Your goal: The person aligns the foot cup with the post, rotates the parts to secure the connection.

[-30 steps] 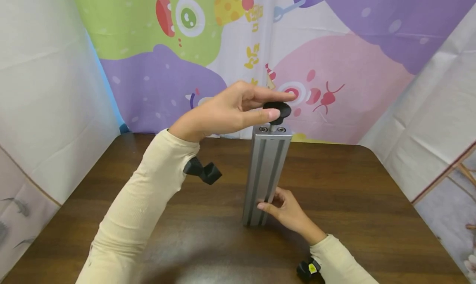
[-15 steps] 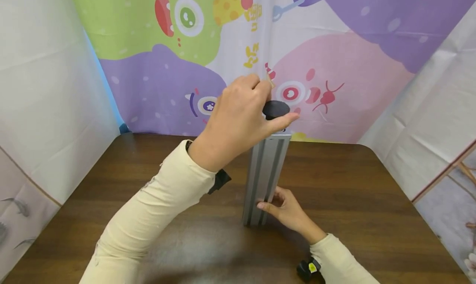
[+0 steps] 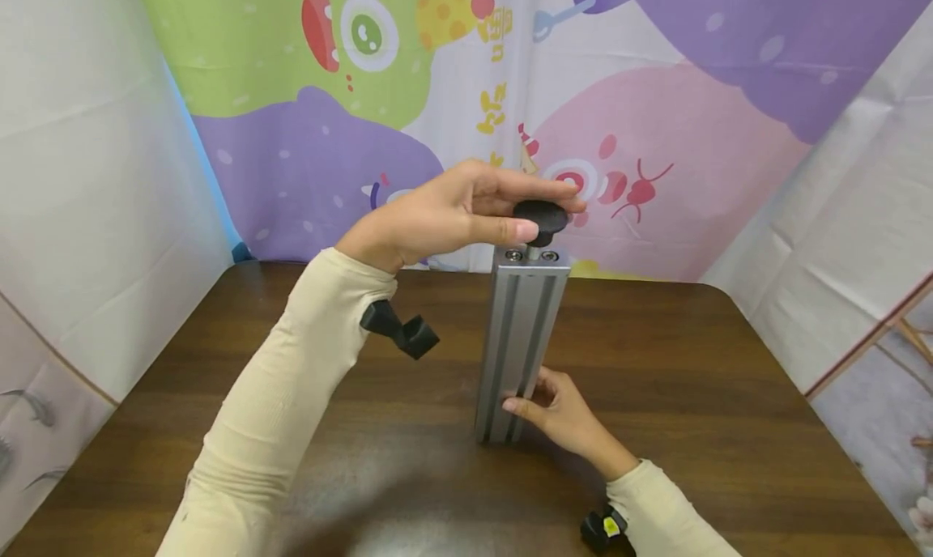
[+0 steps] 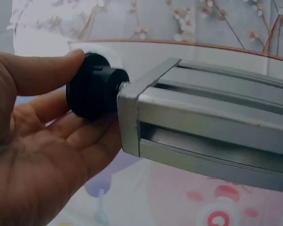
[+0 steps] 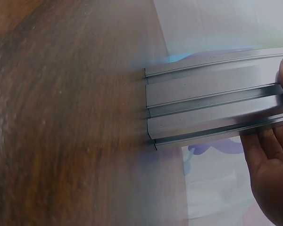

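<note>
An aluminium profile (image 3: 519, 355) with long grooves stands upright on the table, its lower end against the wood. From the end plate on top rises a black levelling foot (image 3: 541, 214) on a short threaded stem, a bolt head at each side. My left hand (image 3: 445, 213) has its thumb on the foot's rim and its fingers stretched along the far side. In the left wrist view the disc of the foot (image 4: 87, 89) lies between thumb and fingers. Low on the profile, my right hand (image 3: 567, 415) grips it, thumb on the front face and fingers behind.
The dark wooden table (image 3: 364, 427) spreads around the profile. A cartoon-printed curtain (image 3: 328, 152) hangs close behind its far edge, and pale cloth walls (image 3: 95, 176) rise at both sides. Black camera mounts (image 3: 401, 330) project from both wrists.
My left hand turned over the levelling foot, palm side away, half a second ago, and has now turned back with its thumb at the near rim. The right hand and the profile stay put.
</note>
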Demonstrator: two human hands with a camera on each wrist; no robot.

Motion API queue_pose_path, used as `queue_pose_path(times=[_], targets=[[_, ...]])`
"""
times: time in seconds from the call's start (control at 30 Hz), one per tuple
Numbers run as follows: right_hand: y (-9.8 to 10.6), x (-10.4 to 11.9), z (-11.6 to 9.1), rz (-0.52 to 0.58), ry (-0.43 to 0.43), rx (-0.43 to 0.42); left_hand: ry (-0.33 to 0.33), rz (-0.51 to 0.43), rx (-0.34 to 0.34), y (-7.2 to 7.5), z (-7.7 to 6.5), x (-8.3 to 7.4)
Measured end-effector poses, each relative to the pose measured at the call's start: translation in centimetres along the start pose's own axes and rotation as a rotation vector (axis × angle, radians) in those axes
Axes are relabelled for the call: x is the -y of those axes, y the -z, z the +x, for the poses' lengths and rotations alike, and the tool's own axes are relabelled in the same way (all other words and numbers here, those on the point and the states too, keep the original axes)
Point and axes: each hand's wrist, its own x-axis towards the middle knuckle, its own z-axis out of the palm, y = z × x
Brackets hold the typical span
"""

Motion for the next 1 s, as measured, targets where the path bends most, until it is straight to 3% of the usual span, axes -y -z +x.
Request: queue_pose_path(times=[0.23, 0.37, 0.47, 0.6, 0.7, 0.77, 0.83, 0.9, 1.0], targets=[[-0.1, 0.0, 0.0, 0.010, 0.010, 0.003, -0.013, -0.077, 0.051, 0.5, 0.3, 0.4], [0.0, 0.0, 0.1, 0.005, 0.012, 0.001, 0.002, -0.023, 0.003, 0.2, 0.1, 0.3], [0.1, 0.1, 0.1, 0.004, 0.018, 0.007, 0.055, 0.170, -0.193, -0.7, -0.1, -0.2], [0.2, 0.2, 0.2, -0.004, 0.032, 0.012, 0.074, 0.658, -0.500, -2.9, 0.0, -0.9], [0.2, 0.2, 0.2, -0.003, 0.042, 0.011, -0.014, 1.007, -0.638, -4.4, 0.1, -1.1], [0.3, 0.1, 0.2, -0.003, 0.034, 0.007, -0.078, 1.143, -0.692, -5.0, 0.3, -0.9], [0.2, 0.1, 0.2, 0.002, 0.023, 0.007, -0.130, 1.204, -0.723, -5.3, 0.3, -0.8], [0.2, 0.1, 0.2, 0.001, 0.007, 0.007, -0.156, 1.189, -0.711, -5.3, 0.4, -0.7], [0.1, 0.0, 0.1, 0.006, 0.000, 0.008, -0.134, 1.041, -0.570, -4.6, 0.1, -0.9]])
